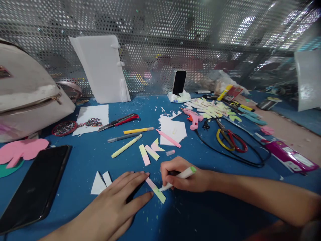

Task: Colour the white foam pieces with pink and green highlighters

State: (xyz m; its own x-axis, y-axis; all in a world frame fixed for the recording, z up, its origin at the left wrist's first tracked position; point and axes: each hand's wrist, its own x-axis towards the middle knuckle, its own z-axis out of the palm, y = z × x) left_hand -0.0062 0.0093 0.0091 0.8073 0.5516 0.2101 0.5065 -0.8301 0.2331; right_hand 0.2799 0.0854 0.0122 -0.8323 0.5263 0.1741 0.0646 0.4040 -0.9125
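Observation:
My right hand (184,175) is closed around a white marker with a green end (181,175), its tip touching a small pink-and-green foam strip (155,189) on the blue table (213,207). My left hand (120,201) lies flat with fingers stretched out, fingertips pressing the strip's left end. Two similar strips (148,154) and a triangular scrap (156,145) lie just beyond. White scraps (100,182) sit left of my left hand.
A black phone (35,187) lies at the left, a pink foam shape (21,150) and a bag (27,97) behind it. Pens, a utility knife (119,122), white paper (173,130), a pink glue gun (193,118), scissors (232,139), cable and foam strips fill the middle and right.

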